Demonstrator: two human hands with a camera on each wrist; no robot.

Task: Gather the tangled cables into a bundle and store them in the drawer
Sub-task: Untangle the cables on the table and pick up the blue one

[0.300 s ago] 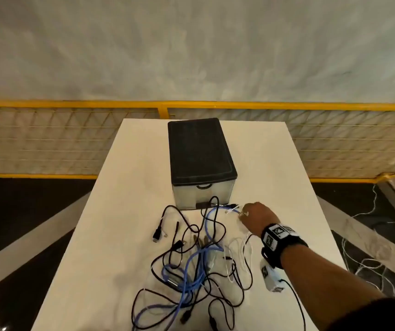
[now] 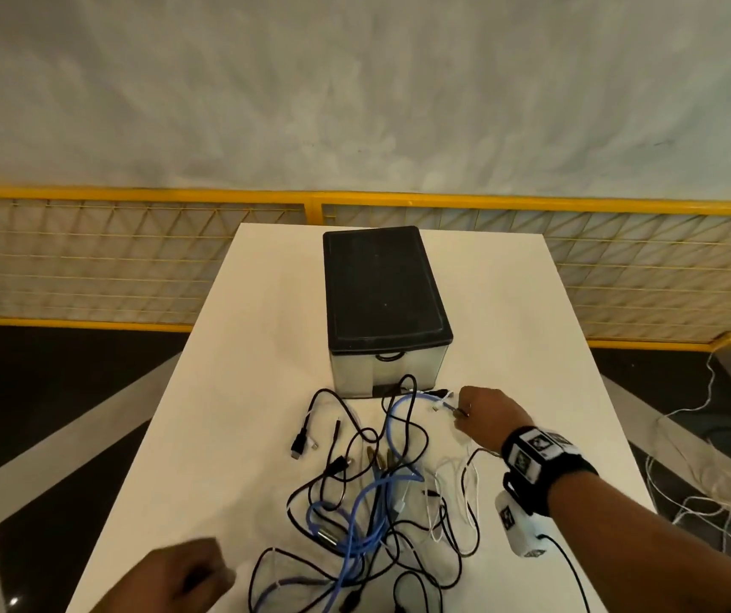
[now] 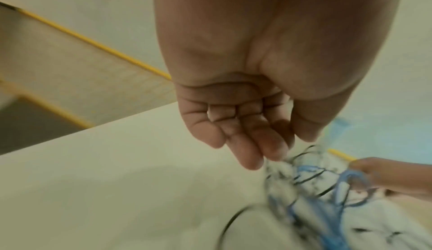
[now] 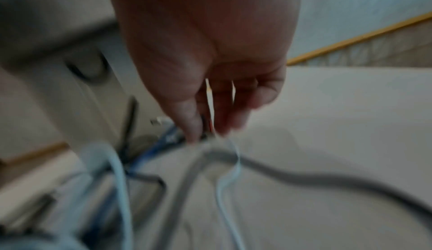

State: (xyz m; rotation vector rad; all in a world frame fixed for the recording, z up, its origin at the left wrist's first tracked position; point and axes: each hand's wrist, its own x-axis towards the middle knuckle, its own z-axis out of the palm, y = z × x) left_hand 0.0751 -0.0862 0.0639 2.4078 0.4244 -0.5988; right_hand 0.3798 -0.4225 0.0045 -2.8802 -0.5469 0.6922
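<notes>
- Right hand [image 2: 485,415]: positioned just in front of the drawer unit's near right corner, above the table [image 2: 240,391]. In the right wrist view the thumb and fingers [image 4: 224,111] point downward and converge; a thin white cable [image 4: 230,165] runs between them and hangs below. The frame is blurred, so the firmness of the pinch cannot be told.
- Left hand [image 2: 178,577]: at the near edge of the table, left of the cable pile. In the left wrist view the fingers [image 3: 245,143] are loosely bent and close together, tips just beside the cables, holding nothing.
- Tangled cables [image 2: 368,511]: black, blue and white strands lie spread on the table, from the front of the drawer unit to the near edge, between the two hands.
- Drawer unit [image 2: 381,298]: black top, translucent front, standing at the table's centre toward the far edge. The drawer [image 2: 388,369] is closed; a black cable loop rises against its front.
</notes>
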